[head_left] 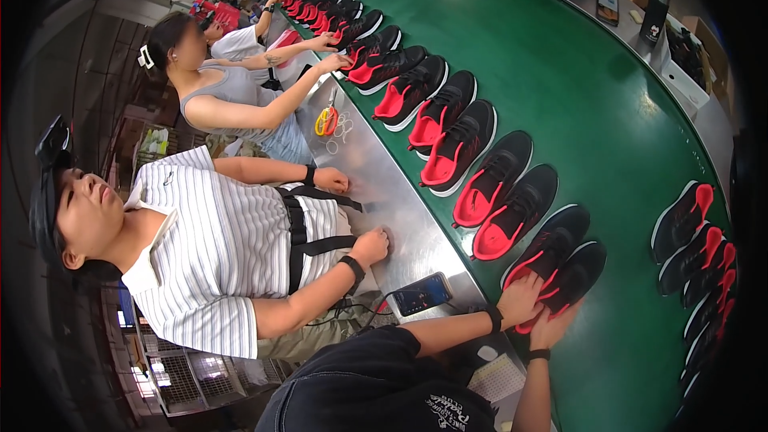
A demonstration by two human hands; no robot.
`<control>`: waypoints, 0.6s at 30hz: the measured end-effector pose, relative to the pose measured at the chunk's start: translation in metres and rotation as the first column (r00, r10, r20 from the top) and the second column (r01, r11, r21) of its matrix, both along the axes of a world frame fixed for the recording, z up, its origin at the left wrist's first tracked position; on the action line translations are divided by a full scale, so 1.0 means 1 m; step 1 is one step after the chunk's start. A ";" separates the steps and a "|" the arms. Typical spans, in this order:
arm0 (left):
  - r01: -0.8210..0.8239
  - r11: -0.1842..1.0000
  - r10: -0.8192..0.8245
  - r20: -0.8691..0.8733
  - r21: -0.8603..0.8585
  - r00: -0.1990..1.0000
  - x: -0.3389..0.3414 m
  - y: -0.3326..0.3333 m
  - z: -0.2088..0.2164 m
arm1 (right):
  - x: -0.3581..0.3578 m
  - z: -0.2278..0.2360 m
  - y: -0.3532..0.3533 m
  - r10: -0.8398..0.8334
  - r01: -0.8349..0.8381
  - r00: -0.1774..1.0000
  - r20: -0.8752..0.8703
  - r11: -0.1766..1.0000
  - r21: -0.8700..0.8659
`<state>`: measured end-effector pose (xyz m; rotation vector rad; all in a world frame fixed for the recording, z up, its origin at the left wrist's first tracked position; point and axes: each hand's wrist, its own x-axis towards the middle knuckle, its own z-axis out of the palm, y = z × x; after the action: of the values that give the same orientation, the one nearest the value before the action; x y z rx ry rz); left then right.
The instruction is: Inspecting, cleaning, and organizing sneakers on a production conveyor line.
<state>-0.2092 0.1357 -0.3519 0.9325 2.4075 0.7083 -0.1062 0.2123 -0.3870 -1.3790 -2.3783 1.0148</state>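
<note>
Two shoes are being handled at the near end of a row on the green surface [616, 144]: the near shoe [584, 264] and the far shoe [562, 226], set side by side. Both are black, with lace-up fronts and bright red linings, and a strip of white sole is seen along the edge of the far shoe. Their toes are pointed away from the body.

The left hand [522, 301] is laid at the opening of the far shoe, its fingers reaching down over the red lining; the tips are partly hidden, so whether they are closed on anything cannot be told. The right hand [555, 325] is placed along the outer side of the near shoe, its fingers stretched forward against it; a firm grip cannot be made out. One dark band is worn on each wrist.

Six more shoes [524, 206] can be clearly counted next along the row; beyond these they are too small to number. A second group [680, 222] is set at the right, overlapped too closely for a count. Two phones [420, 296], one bottle [656, 12] and one pair of scissors [326, 121] are seen.
</note>
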 end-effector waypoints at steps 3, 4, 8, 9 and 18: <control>0.028 0.998 -0.032 0.068 0.060 0.997 0.007 0.004 -0.001 | 0.015 0.007 0.012 0.007 -0.009 1.000 -0.016 0.995 -0.095; 0.033 0.962 -0.029 -0.020 0.272 0.999 0.005 0.002 0.016 | 0.022 0.020 0.016 -0.006 0.003 1.000 -0.014 0.980 -0.199; 0.002 0.947 0.020 -0.066 0.321 0.998 -0.039 -0.018 0.065 | 0.022 0.047 0.019 -0.060 -0.035 0.978 -0.199 0.895 -0.444; -0.079 0.943 0.125 -0.126 0.323 0.984 -0.042 -0.025 0.059 | 0.031 0.047 0.016 -0.009 -0.066 0.980 -0.199 0.927 -0.369; 0.023 1.000 -0.021 0.093 -0.021 0.995 -0.041 -0.009 0.000 | 0.060 0.036 0.012 -0.164 0.106 0.973 -0.160 0.941 -0.322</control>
<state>-0.2502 0.1269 -0.3522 0.8959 2.3159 0.7001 -0.0464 0.2238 -0.3507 -1.4518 -2.0227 1.4570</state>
